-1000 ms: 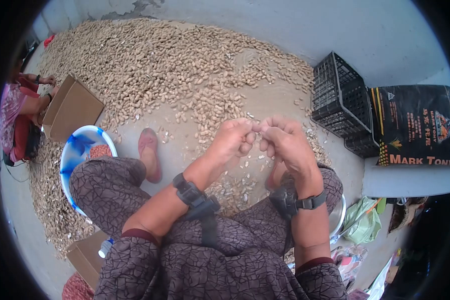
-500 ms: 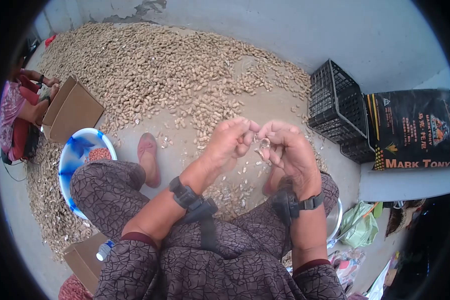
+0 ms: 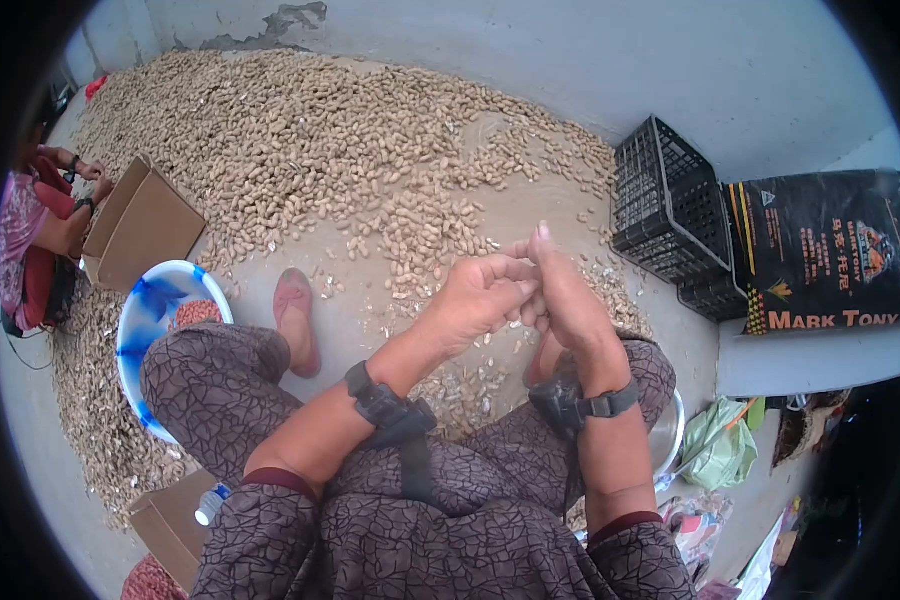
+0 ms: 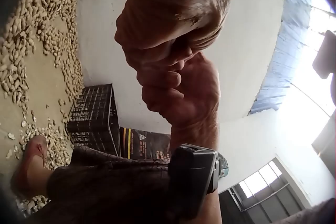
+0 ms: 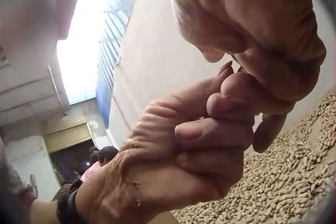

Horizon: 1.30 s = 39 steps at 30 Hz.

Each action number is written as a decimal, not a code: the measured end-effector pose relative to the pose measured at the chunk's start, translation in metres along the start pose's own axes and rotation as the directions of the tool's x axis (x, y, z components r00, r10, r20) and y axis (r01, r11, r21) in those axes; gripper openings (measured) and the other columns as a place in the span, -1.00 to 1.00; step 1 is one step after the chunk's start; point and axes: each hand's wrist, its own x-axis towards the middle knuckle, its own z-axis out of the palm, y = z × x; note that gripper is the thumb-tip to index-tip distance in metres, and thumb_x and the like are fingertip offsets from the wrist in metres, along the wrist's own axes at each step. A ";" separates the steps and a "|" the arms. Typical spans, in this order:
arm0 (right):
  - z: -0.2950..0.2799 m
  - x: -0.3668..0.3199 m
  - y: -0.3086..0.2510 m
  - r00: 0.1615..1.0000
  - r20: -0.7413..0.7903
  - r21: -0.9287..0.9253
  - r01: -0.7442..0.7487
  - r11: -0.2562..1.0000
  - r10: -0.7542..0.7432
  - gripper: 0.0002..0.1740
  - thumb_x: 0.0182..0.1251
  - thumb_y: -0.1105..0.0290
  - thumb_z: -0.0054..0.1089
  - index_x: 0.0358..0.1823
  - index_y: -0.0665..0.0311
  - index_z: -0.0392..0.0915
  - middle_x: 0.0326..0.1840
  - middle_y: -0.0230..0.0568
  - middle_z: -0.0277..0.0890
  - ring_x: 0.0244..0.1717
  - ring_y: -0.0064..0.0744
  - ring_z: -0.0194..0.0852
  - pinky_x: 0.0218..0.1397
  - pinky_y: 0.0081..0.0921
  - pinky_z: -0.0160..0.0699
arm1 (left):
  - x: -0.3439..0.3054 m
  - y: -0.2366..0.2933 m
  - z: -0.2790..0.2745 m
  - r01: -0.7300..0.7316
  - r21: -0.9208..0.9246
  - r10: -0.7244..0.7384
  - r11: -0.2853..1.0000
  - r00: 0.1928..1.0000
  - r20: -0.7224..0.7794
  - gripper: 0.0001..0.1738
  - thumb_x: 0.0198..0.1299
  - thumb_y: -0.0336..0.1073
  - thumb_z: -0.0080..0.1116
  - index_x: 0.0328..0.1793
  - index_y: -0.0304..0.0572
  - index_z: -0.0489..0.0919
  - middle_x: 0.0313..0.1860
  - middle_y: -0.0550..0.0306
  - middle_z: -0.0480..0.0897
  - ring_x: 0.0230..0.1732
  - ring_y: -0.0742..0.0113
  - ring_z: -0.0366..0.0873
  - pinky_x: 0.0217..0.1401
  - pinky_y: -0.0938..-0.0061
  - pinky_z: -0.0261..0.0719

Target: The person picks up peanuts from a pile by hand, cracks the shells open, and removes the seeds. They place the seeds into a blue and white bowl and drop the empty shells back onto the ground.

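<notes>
My left hand (image 3: pixel 482 298) and right hand (image 3: pixel 573 305) meet in front of me, above the floor between my feet. The left fingers are bent in against the right hand's palm side. In the head view the right thumb points up and the lower fingers curl inward. The right wrist view shows the left fingertips (image 5: pixel 190 132) overlapping the right hand's curled fingers. Whatever lies between the hands is hidden; I cannot tell what they hold. Below them, broken peanut shells (image 3: pixel 462 395) are scattered. A large spread of unshelled peanuts (image 3: pixel 300 140) covers the floor ahead.
Left of my knee stands a blue-and-white basin (image 3: pixel 135 330) with red peanut kernels (image 3: pixel 198 313) in it. Beyond it are a cardboard box (image 3: pixel 150 225) and another seated person (image 3: pixel 45 220). On the right are black crates (image 3: pixel 670 205), a printed black sack (image 3: pixel 825 250) and a green bag (image 3: pixel 718 448).
Half a second ago an opened peanut shell showed at the right fingers; now it is out of sight. The left hand has moved right, against the right hand, whose thumb has turned up.
</notes>
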 end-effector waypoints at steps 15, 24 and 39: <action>-0.005 -0.001 0.002 0.985 -0.014 0.064 0.172 0.983 -0.171 -0.88 0.13 0.45 0.09 -0.35 0.37 0.44 -0.57 -0.34 0.43 -0.60 -0.69 0.35 -0.66 -0.78 0.29 | 0.006 -0.013 -0.016 -0.065 -0.125 0.031 0.990 0.965 -0.260 -0.79 0.20 -0.23 -0.02 -0.36 -0.22 0.47 -0.62 0.31 0.41 -0.70 0.68 0.18 -0.72 0.77 0.06; 0.000 -0.002 0.003 0.977 -0.104 0.104 0.195 0.975 -0.184 -0.91 0.12 0.47 0.09 -0.45 0.36 0.43 -0.60 -0.34 0.44 -0.62 -0.69 0.35 -0.65 -0.77 0.30 | 0.006 -0.023 -0.020 -0.158 -0.093 0.144 0.983 0.979 -0.147 -0.74 0.25 -0.22 -0.15 -0.35 -0.21 0.47 -0.60 0.30 0.42 -0.70 0.67 0.19 -0.71 0.78 0.10; 0.003 0.000 0.009 0.929 -0.187 -0.020 0.321 0.947 -0.318 -0.72 0.01 0.44 0.25 -0.29 0.47 0.43 -0.43 -0.26 0.46 -0.41 -0.60 0.42 -0.39 -0.70 0.43 | 0.004 -0.013 -0.016 -0.029 -0.400 0.013 0.916 0.999 -0.044 -0.77 0.22 -0.24 -0.05 -0.17 -0.28 0.47 -0.57 0.34 0.42 -0.69 0.71 0.22 -0.74 0.87 0.08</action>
